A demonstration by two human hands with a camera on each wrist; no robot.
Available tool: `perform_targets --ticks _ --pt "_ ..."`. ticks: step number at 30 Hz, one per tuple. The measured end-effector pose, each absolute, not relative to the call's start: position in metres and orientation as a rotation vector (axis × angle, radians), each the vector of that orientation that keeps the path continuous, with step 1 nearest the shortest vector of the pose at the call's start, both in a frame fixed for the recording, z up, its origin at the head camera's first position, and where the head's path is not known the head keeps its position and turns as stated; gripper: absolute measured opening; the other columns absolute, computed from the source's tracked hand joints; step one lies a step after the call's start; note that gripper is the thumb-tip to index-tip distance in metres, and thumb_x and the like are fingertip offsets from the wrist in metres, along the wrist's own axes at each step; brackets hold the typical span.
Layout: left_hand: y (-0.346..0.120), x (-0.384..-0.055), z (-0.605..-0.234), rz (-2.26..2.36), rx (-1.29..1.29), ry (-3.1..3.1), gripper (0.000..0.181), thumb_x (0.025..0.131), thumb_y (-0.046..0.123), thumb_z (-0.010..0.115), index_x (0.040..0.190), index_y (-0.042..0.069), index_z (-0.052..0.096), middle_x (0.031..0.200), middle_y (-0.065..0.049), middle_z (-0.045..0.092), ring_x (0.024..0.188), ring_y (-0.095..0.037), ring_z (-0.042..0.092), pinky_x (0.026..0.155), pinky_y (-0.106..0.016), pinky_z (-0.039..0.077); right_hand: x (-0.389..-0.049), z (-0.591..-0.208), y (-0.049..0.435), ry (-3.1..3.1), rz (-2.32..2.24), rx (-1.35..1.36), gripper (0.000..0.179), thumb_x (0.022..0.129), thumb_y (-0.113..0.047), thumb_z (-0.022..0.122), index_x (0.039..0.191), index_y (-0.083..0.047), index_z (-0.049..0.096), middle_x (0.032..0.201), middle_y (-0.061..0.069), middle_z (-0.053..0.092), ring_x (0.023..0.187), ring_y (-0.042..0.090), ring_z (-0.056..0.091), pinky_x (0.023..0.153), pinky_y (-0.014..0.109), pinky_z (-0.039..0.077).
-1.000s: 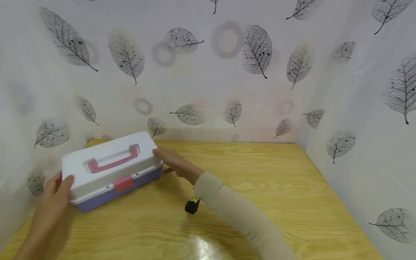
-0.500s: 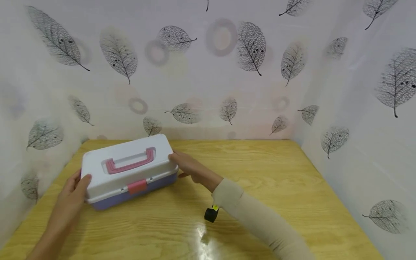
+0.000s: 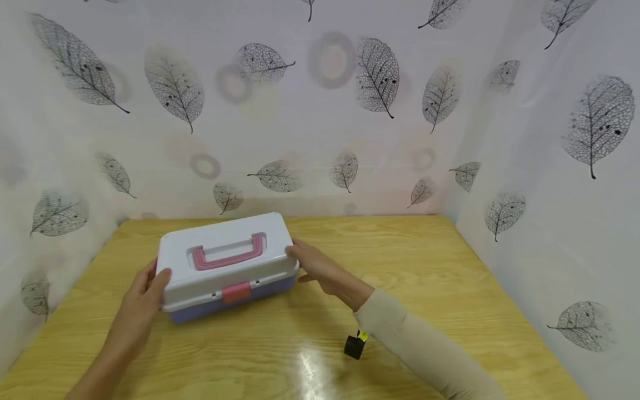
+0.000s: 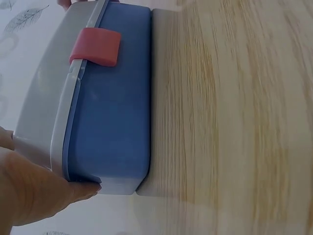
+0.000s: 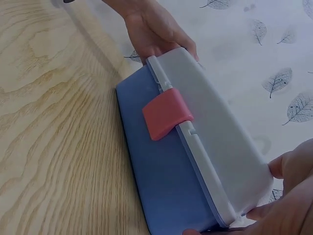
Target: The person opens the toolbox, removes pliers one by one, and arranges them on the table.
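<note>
A storage box (image 3: 185, 286) with a white lid and a purple-blue base is held level at its two ends, on or just above the wooden table; the head view does not settle which. Its lid carries a folded-down pink handle (image 3: 230, 261), and a pink latch (image 3: 236, 292) covers the front seam. My left hand (image 3: 140, 300) grips the left end, thumb on the lid's front corner. At the opposite end my right hand (image 3: 322, 270) holds on, its thumb on the lid and a finger lower down. The left wrist view shows the latch (image 4: 97, 46) fastened over the seam.
The wooden table (image 3: 425, 278) stretches out to the right and in front of the box. A leaf-printed curtain (image 3: 310, 128) closes off the back and both sides. Below the right cuff hangs a small black block (image 3: 354, 347) with a bit of yellow.
Both hands have carried or slid the box rightward from the table's left side toward the middle. The grip at each end stays the same, and the head view has shifted slightly.
</note>
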State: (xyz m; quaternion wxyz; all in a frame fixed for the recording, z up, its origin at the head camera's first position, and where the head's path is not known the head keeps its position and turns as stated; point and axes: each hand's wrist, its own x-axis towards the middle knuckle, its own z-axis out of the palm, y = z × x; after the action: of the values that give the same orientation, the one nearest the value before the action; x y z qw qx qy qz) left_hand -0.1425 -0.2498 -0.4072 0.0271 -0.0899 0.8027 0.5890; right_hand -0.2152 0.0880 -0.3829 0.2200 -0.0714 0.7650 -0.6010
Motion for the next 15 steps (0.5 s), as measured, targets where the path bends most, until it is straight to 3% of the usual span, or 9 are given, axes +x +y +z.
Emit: perform_targets --ticks 2,4,6,8,15 --pt "-0.242 -0.144 -0.407 1.803 -0.256 2.476 0.085 0.106 0.061 0.036 0.167 0.016 -0.003 0.171 -0.020 0.011 0.147 -0.037 0.028 0.092 -0.010 0.047 -0.212 -0.383 0.098 2.125 -1.665 -0.200 0.059 0.109 -0.041 0.044 0.162 -0.019 0.035 0.150 0.008 0.053 0.138 0.032 0.048 0.105 0.060 0.049" --pt "-0.235 -0.146 -0.407 1.779 -0.234 2.476 0.085 0.106 0.063 0.036 0.167 0.018 -0.004 0.172 -0.017 0.007 0.151 -0.038 0.023 0.110 -0.027 0.046 -0.209 -0.383 0.107 2.128 -1.669 -0.194 0.058 0.109 -0.041 0.044 0.162 -0.019 0.035 0.147 0.008 0.056 0.138 0.032 0.049 0.105 0.061 0.048" --pt "-0.228 -0.147 -0.407 1.776 -0.202 2.470 0.085 0.106 0.063 0.036 0.167 0.019 -0.004 0.172 -0.016 0.006 0.153 -0.037 0.020 0.120 -0.048 0.036 -0.205 -0.383 0.117 2.133 -1.674 -0.183 0.058 0.109 -0.041 0.044 0.162 -0.019 0.035 0.145 0.008 0.057 0.138 0.032 0.049 0.105 0.061 0.048" --pt "-0.221 -0.149 -0.407 1.776 -0.169 2.461 0.085 0.106 0.063 0.036 0.167 0.019 -0.004 0.172 -0.015 0.004 0.154 -0.039 0.017 0.122 -0.062 0.026 -0.202 -0.383 0.126 2.139 -1.672 -0.166 0.058 0.109 -0.042 0.044 0.162 -0.020 0.036 0.145 0.007 0.057 0.138 0.032 0.049 0.105 0.061 0.048" --pt "-0.198 -0.157 -0.405 1.782 -0.088 2.447 0.084 0.106 0.062 0.037 0.167 0.019 -0.001 0.173 -0.012 0.001 0.157 -0.036 0.006 0.125 -0.061 0.016 -0.191 -0.382 0.150 2.169 -1.685 -0.104 0.056 0.110 -0.041 0.043 0.161 -0.018 0.038 0.145 0.007 0.057 0.136 0.029 0.050 0.103 0.056 0.049"
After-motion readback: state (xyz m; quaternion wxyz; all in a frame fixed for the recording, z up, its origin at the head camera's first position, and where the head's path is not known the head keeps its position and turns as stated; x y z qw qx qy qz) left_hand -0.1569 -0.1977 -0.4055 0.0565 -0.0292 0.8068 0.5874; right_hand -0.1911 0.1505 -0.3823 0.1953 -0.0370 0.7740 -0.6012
